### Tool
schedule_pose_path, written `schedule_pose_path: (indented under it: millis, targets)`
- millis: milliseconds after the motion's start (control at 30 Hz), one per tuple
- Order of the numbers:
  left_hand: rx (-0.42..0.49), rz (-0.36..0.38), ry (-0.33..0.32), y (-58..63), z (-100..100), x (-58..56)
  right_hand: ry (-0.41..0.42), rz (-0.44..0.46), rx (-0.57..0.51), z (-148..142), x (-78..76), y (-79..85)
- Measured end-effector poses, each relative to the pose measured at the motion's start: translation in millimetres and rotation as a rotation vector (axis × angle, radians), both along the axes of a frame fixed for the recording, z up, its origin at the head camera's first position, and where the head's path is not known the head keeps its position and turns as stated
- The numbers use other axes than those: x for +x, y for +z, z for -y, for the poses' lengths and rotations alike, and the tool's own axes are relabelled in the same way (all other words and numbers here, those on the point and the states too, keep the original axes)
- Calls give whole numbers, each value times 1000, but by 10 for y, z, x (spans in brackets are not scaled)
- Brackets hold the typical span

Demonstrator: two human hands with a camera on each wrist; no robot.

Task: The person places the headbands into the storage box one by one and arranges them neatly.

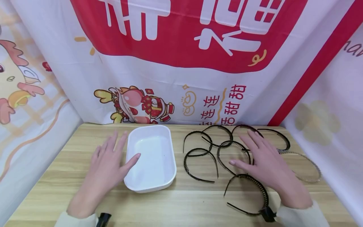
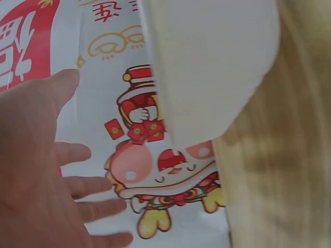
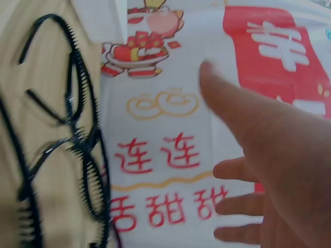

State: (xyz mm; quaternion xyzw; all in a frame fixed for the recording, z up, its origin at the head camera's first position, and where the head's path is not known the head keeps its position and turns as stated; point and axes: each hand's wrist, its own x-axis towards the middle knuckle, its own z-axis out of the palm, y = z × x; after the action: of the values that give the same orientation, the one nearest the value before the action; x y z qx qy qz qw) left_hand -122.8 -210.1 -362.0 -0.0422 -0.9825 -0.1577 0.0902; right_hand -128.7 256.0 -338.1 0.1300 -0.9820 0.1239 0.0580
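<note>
My left hand (image 1: 109, 164) hovers at the left side of a white plastic tray (image 1: 150, 157), fingers spread, thumb over the tray's near-left rim in the head view. The left wrist view shows that hand (image 2: 41, 170) holding nothing beside the tray's outer wall (image 2: 207, 67). Over the right-hand group of black toothed headbands (image 1: 239, 142), my right hand (image 1: 266, 160) is spread with nothing in its grasp; it hides parts of some of them. In the right wrist view, the right hand (image 3: 274, 155) has its fingers extended, apart from the headbands (image 3: 77, 129).
A pale clear headband (image 1: 317, 170) lies at the far right of the wooden table (image 1: 181, 208). One black headband (image 1: 265, 192) sits nearest me, by the right wrist. A printed cloth (image 1: 181, 75) hangs behind the table, and more cloth walls flank both sides.
</note>
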Motion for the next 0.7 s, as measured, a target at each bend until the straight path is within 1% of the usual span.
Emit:
schedule_pose_path:
  millis: [67,133,267,367,433,533,600,700]
  targets:
    - [40,11,-11,-36,28,15,-3,-8,-31,-73,40,-81]
    - [85,21,-20,-81,58,30,-13,1,-86,-148,78,-179]
    - [173,55,-20,-181,107,61,-48,11,-247,-303,127,-405]
    - [238,91,-9,-246,131,80,-71,-15,-351,-435,143,-572]
    - [270,106,-1,-290,142,83,-100,5,-377,-522,162,-651]
    - [302,112,15,-345,150,86,-122,77,-385,-651,199,-739]
    - [321,113,22,-376,154,80,-114,124,-383,-726,223,-780]
    - [349,122,28,-416,157,67,-90,165,-397,-818,248,-823]
